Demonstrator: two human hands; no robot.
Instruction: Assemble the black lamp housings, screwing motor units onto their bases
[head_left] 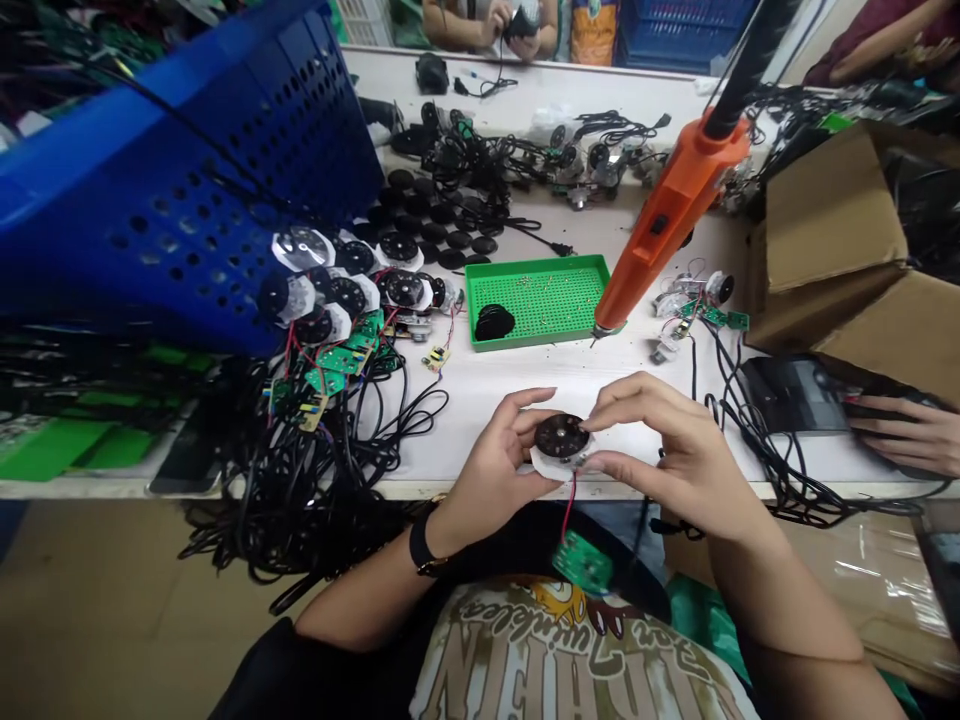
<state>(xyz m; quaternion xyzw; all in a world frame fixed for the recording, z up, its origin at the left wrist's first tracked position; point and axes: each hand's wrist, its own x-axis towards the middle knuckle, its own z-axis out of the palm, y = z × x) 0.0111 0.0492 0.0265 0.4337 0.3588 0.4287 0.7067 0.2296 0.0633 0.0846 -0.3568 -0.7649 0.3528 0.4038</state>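
Between my two hands, just above the table's front edge, is a small motor assembly [561, 437] with a black disc on top and a white body below. My left hand [504, 447] grips its left side. The thumb and fingers of my right hand [651, 437] pinch its right edge. From its underside a red wire runs down to a green circuit board [583, 562], which dangles in front of my shirt. Beyond my hands lies a green perforated tray [544, 342] holding small screws and a stack of black discs [495, 321]. An orange electric screwdriver [667, 215] hangs tip-down over the tray's right end.
Similar disc assemblies [349, 295] are piled at the left, with black cables [360, 440] spilling over the edge. A blue crate [187, 190] stands behind them. On the right are a cardboard box [832, 205] and another person's hand [911, 432]. Someone works across the table.
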